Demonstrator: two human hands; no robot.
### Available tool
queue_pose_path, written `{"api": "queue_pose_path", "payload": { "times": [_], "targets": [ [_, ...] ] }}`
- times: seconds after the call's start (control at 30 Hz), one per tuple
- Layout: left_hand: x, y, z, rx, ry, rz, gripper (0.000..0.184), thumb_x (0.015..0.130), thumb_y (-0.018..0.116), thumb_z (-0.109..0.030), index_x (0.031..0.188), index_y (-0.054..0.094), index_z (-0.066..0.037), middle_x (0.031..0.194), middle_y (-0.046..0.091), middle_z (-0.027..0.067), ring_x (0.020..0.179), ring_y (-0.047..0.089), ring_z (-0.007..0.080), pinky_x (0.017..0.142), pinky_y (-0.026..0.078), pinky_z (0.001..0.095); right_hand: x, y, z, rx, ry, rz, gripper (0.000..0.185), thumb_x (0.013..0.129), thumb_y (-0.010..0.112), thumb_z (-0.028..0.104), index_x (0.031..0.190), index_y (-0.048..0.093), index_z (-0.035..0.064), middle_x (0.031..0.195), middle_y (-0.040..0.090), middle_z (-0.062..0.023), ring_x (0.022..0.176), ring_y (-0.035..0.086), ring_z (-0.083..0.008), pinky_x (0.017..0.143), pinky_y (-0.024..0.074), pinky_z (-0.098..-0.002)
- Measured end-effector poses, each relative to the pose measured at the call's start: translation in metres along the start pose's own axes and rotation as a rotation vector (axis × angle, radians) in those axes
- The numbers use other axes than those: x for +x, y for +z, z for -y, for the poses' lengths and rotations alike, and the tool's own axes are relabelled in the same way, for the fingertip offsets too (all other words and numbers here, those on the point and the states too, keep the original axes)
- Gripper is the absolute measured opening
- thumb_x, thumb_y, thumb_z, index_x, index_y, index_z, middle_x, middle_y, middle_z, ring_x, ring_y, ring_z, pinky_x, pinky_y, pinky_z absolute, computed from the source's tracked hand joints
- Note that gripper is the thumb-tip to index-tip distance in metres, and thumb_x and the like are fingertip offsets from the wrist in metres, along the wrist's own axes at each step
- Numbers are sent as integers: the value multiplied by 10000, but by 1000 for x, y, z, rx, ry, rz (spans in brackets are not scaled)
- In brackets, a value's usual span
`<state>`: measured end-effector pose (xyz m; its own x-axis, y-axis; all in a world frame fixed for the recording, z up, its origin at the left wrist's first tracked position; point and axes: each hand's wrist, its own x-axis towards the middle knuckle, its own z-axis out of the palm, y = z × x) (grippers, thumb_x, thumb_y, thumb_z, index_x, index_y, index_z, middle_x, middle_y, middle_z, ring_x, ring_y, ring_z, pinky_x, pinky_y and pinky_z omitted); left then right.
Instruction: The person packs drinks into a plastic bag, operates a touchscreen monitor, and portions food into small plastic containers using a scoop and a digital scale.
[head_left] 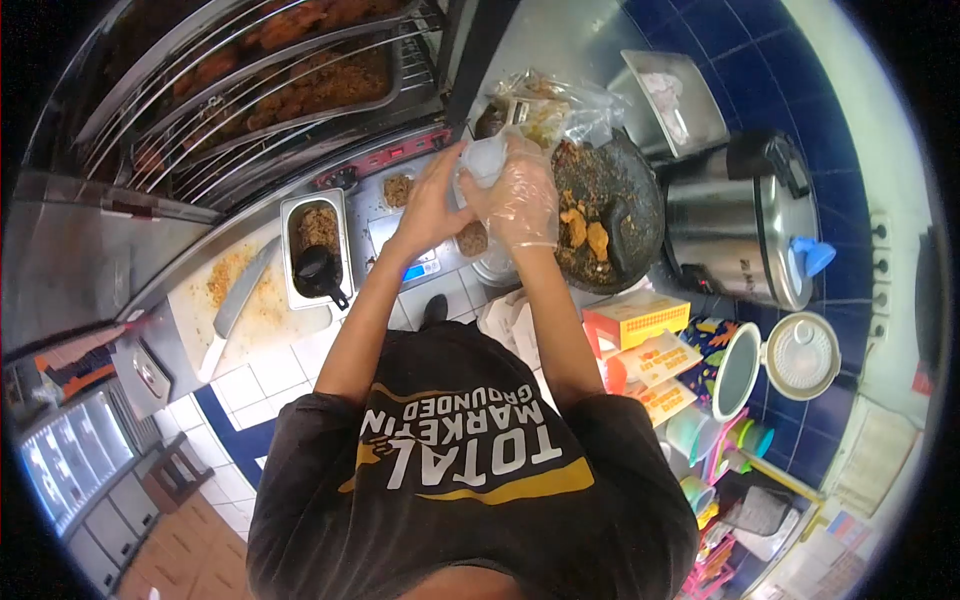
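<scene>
My left hand, bare, and my right hand, in a clear plastic glove, meet around a small translucent white plastic container. Both have their fingers closed on its sides; what is inside it I cannot tell. Below my hands is a small tub of brown food, and a similar tub stands left of my left hand. Under my left wrist a kitchen scale shows a lit blue display. A large dark stone mortar with chilli paste and fried pieces lies beside my right hand.
Left of my arms a metal pan holds minced food and a black scoop. A large knife rests on a white cutting board. Plastic bags, a steel cooker and yellow boxes stand right. A glass food cabinet rises ahead.
</scene>
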<state>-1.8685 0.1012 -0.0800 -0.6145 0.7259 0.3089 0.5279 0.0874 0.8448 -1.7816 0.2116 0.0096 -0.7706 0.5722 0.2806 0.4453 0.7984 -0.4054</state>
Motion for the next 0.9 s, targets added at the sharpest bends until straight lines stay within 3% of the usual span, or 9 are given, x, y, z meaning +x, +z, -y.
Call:
{"api": "queue_pose_path", "payload": {
  "times": [0.27, 0.3, 0.33, 0.37, 0.4, 0.43, 0.53, 0.8, 0.9],
  "targets": [
    [3, 2, -22, -80, 35, -120, 960, 688, 866, -269, 1489, 405, -11, 1469, 491, 245, 1369, 460, 420, 1149, 371, 478, 6, -26, -6, 211, -47, -138, 651, 701, 844, 296, 1200, 632, -66, 1131, 659, -277, 1075, 633, -424, 965, 511, -448],
    [4, -4, -33, -45, 82, -144, 1006, 671, 888, -305, 1497, 396, -8, 1477, 484, 244, 1374, 457, 415, 1152, 368, 480, 2, -33, -10, 330, 46, -87, 610, 769, 830, 248, 1265, 611, -31, 1181, 670, -212, 1111, 642, -365, 986, 503, -425],
    [5, -11, -45, -12, 132, -164, 1053, 654, 910, -340, 1505, 388, -4, 1485, 478, 242, 1380, 455, 411, 1155, 364, 482, -2, -36, -15, 319, 46, -116, 610, 769, 830, 248, 1265, 611, -31, 1181, 670, -212, 1111, 642, -365, 986, 503, -425],
    [6, -18, -58, -46, 178, -152, 1074, 649, 918, -376, 1509, 393, -5, 1496, 471, 237, 1388, 450, 407, 1154, 366, 478, -8, -40, -21, 660, 185, -25, 593, 809, 810, 229, 1302, 590, -18, 1223, 655, -173, 1140, 629, -316, 995, 496, -408],
    [8, -25, -73, -64, 213, -131, 1074, 649, 918, -376, 1509, 393, -5, 1496, 471, 237, 1388, 450, 407, 1154, 366, 478, -14, -52, -18, 1003, 318, 60, 578, 849, 790, 210, 1339, 568, -4, 1266, 641, -133, 1168, 616, -267, 1005, 490, -390],
    [9, -31, -90, -126, 266, -82, 1044, 658, 914, -359, 1501, 410, -6, 1497, 474, 233, 1386, 453, 406, 1149, 374, 474, -26, -69, -15, 1054, 299, 110, 598, 902, 747, 177, 1418, 501, 3, 1336, 587, -98, 1200, 574, -204, 1021, 474, -368],
    [9, -31, -125, -249, 410, 25, 952, 678, 905, -294, 1471, 464, -6, 1475, 505, 214, 1356, 487, 398, 1130, 402, 461, -63, -94, -24, 1157, 309, 136, 634, 903, 746, 194, 1437, 474, -14, 1365, 563, -125, 1218, 568, -200, 1038, 467, -358],
    [-34, -1, -174, -422, 495, 343, 858, 647, 923, -233, 1381, 538, -8, 1374, 579, 191, 1270, 558, 357, 1046, 464, 441, -168, -139, -18, 1517, 419, -100, 636, 928, 712, 202, 1461, 436, -10, 1355, 557, -148, 1219, 600, -253, 1033, 497, -401],
    [-55, 23, -191, -533, 462, 495, 843, 670, 920, -257, 1369, 520, -7, 1355, 563, 202, 1269, 545, 381, 1065, 443, 452, -213, -159, -27, 1499, 605, -150, 597, 934, 703, 143, 1458, 456, 0, 1312, 590, -128, 1188, 609, -227, 992, 522, -367]
  ]
}}
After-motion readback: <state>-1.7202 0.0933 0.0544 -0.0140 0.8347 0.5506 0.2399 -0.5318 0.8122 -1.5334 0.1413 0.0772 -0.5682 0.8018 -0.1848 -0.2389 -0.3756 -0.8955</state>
